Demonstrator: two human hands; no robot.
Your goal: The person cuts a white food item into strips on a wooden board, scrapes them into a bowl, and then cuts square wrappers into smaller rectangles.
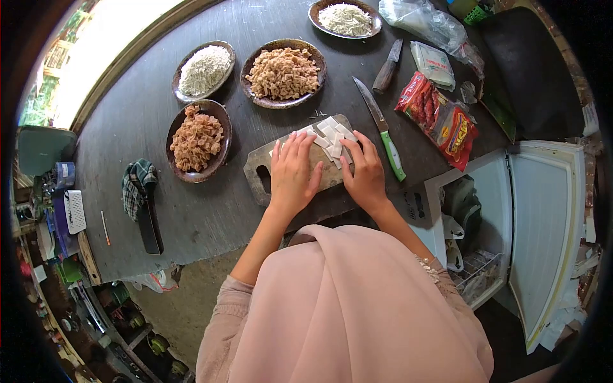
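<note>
A wooden cutting board (258,167) with a handle hole lies in front of me, and flat white pieces (332,135) are spread over its far right part. My left hand (294,169) rests on the board with fingers stretched out, its fingertips at the left side of the pieces. At their right side is my right hand (365,171), fingers apart and touching the nearest pieces. What lies beneath the left fingers is hidden. To the right of the board lies a knife with a green and white handle (392,155).
Brown cut pieces fill one bowl (225,131) and a plate (246,86); white shreds fill a plate (230,73) and another plate (314,18). A second knife (385,75), a red packet (440,118) and plastic bags (424,25) lie right. An open refrigerator door (546,223) stands at right.
</note>
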